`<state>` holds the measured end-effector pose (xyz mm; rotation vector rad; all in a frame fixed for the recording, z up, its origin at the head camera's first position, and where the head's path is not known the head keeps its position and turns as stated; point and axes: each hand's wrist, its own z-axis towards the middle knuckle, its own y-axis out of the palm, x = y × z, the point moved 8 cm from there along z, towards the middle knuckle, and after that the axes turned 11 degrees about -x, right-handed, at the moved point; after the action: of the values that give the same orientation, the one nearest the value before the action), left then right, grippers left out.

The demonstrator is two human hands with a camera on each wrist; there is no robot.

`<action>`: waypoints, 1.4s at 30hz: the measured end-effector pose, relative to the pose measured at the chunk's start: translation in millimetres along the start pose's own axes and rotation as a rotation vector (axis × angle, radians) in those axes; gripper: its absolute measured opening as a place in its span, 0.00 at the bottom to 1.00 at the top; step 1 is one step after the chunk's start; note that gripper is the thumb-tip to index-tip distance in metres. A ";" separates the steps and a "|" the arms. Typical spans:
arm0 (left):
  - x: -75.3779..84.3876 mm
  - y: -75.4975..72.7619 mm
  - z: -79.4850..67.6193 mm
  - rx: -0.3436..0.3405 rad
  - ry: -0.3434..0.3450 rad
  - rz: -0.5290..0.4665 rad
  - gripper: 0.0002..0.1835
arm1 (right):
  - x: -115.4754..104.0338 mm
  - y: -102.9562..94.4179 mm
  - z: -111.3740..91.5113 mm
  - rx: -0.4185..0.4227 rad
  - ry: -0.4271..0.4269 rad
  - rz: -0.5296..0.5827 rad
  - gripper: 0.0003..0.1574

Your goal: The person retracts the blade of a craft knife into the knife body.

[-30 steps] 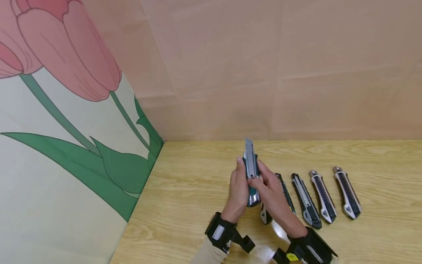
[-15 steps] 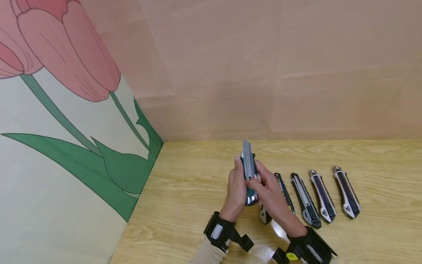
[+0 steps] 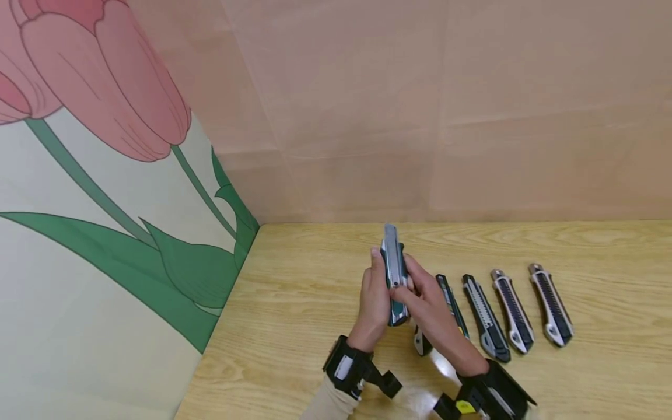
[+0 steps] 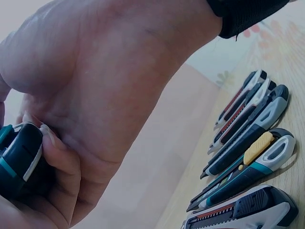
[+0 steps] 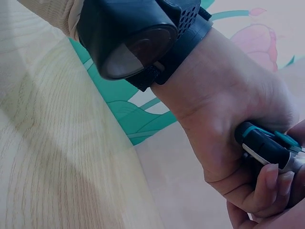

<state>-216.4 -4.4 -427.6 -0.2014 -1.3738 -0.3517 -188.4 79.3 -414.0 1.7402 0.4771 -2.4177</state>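
A utility knife (image 3: 394, 265) with a dark green body and a silver metal face points away from me, its metal end protruding past the fingers in the head view. My left hand (image 3: 374, 303) grips it from the left side. From the right, my right hand (image 3: 427, 306) holds it too, with the thumb lying across its lower face. In the left wrist view the dark butt of the knife (image 4: 24, 160) shows among curled fingers. The right wrist view shows its black and teal end (image 5: 267, 143) in the left palm. Fingers hide much of the body.
Right of my hands, several other utility knives lie in a row on the wooden table (image 3: 283, 326), among them a grey and black one (image 3: 487, 318) and a silver and black one (image 3: 552, 306). A tulip-printed sheet (image 3: 105, 175) borders the left, a plain pinkish one (image 3: 336, 116) the back.
Both hands and the knife have shifted slightly left. The protruding end, pointed in the earlier frames, now looks blunter and a little shorter. The row of knives stays in place.
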 end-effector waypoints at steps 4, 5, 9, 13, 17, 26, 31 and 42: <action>9.0 2.0 -1.2 -0.012 0.022 0.016 0.40 | 0.3 -0.5 0.1 -0.001 0.000 -0.002 0.33; 11.9 2.7 -1.9 -0.019 0.026 0.012 0.40 | 0.5 -0.6 0.0 -0.002 -0.001 0.000 0.34; 18.2 4.3 -4.3 -0.051 0.036 -0.032 0.37 | 0.6 -0.4 0.3 -0.006 -0.008 0.003 0.34; 10.9 2.8 -3.0 -0.060 0.021 -0.056 0.36 | 0.6 0.0 0.6 -0.006 -0.017 0.003 0.34; 3.0 2.0 -0.3 -0.066 0.023 -0.041 0.39 | -0.1 0.8 0.7 -0.015 -0.036 0.000 0.33; 1.8 0.9 1.8 -0.066 0.037 -0.081 0.39 | -0.5 1.8 1.0 -0.027 -0.053 0.007 0.34; 3.2 0.9 1.8 -0.070 0.046 -0.075 0.40 | -1.9 3.2 0.9 -0.041 -0.071 0.007 0.34; 0.9 0.5 1.9 -0.080 0.039 -0.051 0.42 | 0.1 1.7 1.6 -0.039 -0.033 -0.022 0.37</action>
<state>-217.8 -3.4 -426.4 -0.2249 -1.3293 -0.4514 -189.5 77.2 -413.9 1.6853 0.5383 -2.4318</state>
